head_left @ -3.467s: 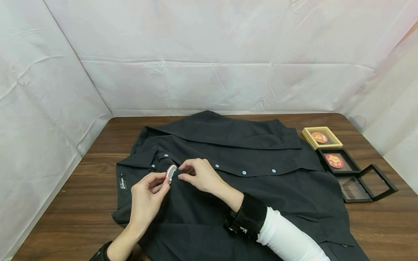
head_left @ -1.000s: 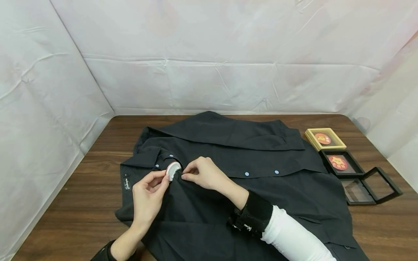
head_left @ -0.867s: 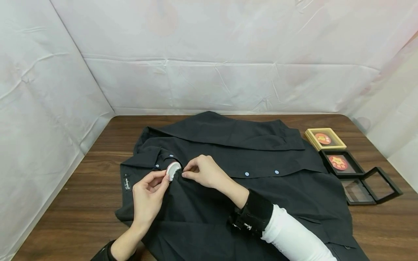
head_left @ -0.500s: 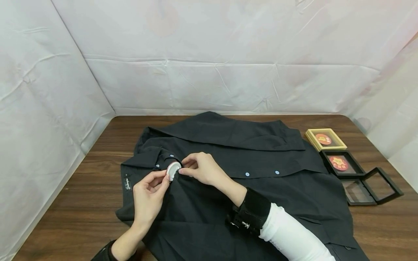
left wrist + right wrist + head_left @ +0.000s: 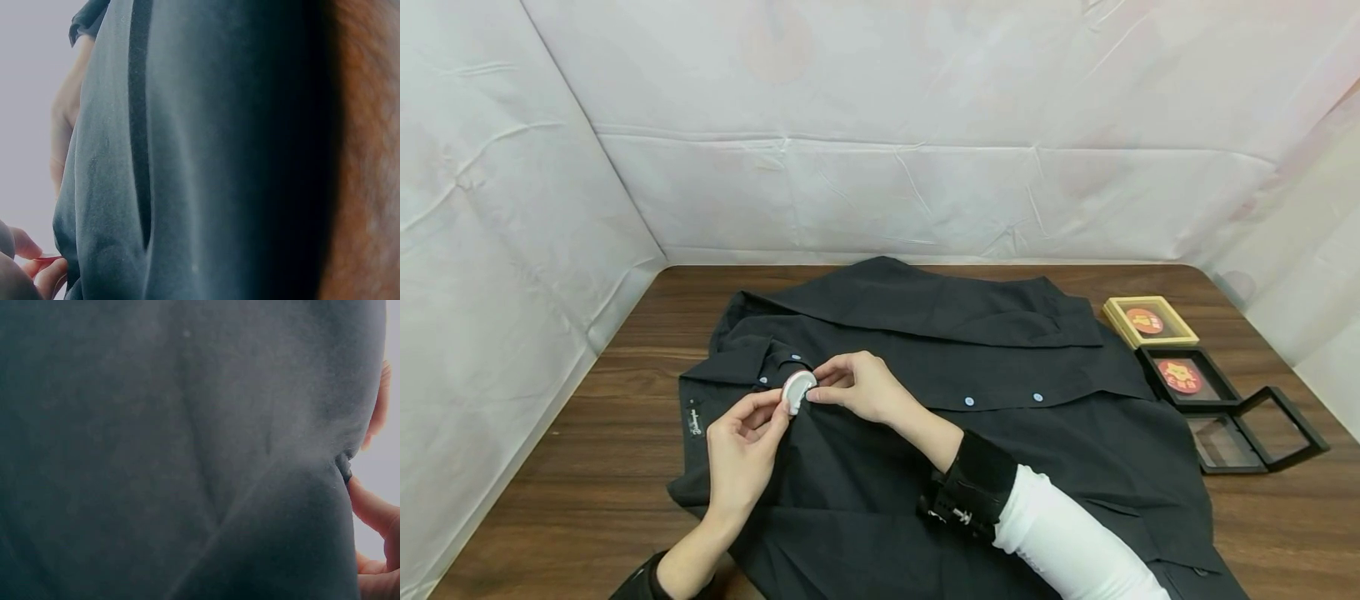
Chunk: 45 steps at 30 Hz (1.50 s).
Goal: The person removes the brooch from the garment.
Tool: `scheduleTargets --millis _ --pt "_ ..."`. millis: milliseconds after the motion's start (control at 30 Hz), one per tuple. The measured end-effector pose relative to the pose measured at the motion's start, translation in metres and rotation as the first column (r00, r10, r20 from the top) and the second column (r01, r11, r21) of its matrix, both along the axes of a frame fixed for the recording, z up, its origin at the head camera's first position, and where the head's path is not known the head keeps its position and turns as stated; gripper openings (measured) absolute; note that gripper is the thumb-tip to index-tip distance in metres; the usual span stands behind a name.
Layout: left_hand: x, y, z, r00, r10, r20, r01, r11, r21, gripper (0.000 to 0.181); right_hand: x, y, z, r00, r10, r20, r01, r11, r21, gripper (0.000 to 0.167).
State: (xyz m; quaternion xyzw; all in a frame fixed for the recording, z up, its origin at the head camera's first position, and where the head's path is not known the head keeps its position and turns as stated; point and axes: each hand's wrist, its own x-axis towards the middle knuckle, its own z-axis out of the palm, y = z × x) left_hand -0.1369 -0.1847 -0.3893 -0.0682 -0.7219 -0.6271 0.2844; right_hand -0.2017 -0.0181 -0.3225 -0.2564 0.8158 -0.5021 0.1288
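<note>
A dark shirt [image 5: 865, 475] with light blue buttons lies spread over the table. In the head view, the left hand [image 5: 741, 454] pinches a small round badge [image 5: 797, 390], its whitish back facing up, at the badge's lower left edge. The right hand [image 5: 868, 392] has thumb and forefinger at the badge's right edge, by the shirt fabric; what exactly its fingertips pinch is too small to tell. Dark cloth [image 5: 206, 156] fills much of the left wrist view, with left fingers [image 5: 50, 275] on a red edge at lower left. Bunched cloth [image 5: 344, 467] meets a fingertip in the right wrist view.
On the wooden table [image 5: 580, 467], to the right of the shirt, are a yellow-framed box [image 5: 1187, 337] and a black-framed box [image 5: 1206, 404], each holding a red round piece. Beside them stands an opened black case [image 5: 1262, 463]. White sheets [image 5: 880, 200] hang around the table.
The right hand has shifted slightly left and up, closer to the badge's edge. The badge's back has turned more toward the camera since the earliest frame. The left hand has barely moved.
</note>
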Motion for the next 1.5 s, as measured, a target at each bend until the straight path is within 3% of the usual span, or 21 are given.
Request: scheduleTargets --millis 233,433,500,800,1033,1100,1267,1367,1500 --pt "-0.001 -0.002 -0.005 0.999 0.033 0.024 -0.032 0.999 -0.028 0.014 0.0 -0.001 -0.003 1.0 -0.004 0.02 0.005 0.999 -0.036 0.022" --pt "0.007 0.007 0.016 0.999 0.034 0.026 -0.034 0.999 -0.014 0.013 0.001 -0.003 -0.004 0.999 -0.024 0.037 0.026 0.998 -0.055 0.019" --pt "0.007 0.008 0.018 0.999 0.03 0.023 -0.03 1.0 0.002 0.013 0.001 -0.003 -0.005 0.999 -0.032 0.039 0.034 0.998 -0.058 0.018" --pt "0.0 0.0 -0.002 0.999 0.025 0.02 -0.024 0.999 -0.025 0.015 0.002 -0.005 -0.006 0.998 -0.063 0.031 0.064 0.997 -0.051 0.016" --pt "0.01 0.011 0.026 0.999 0.027 0.046 -0.027 1.0 0.011 0.015 0.003 -0.005 -0.007 0.997 -0.072 0.02 0.073 0.996 -0.052 0.015" --pt "0.008 0.009 0.022 0.999 0.028 0.043 -0.028 1.0 -0.009 0.015 0.002 -0.006 -0.008 0.997 -0.075 0.022 0.076 0.996 -0.052 0.015" --pt "-0.001 -0.002 -0.004 0.999 0.035 0.026 -0.033 0.998 -0.052 0.016 0.002 -0.006 -0.008 0.997 -0.078 0.025 0.08 0.995 -0.061 0.016" --pt "-0.003 -0.004 -0.007 0.999 0.037 0.019 -0.036 0.998 -0.055 0.016 0.003 -0.006 -0.007 0.997 -0.079 0.027 0.081 0.995 -0.065 0.016" --pt "-0.001 -0.003 -0.003 0.999 0.05 0.021 -0.048 0.995 -0.089 0.015 0.003 -0.006 -0.008 0.996 -0.081 0.026 0.082 0.994 -0.068 0.016"
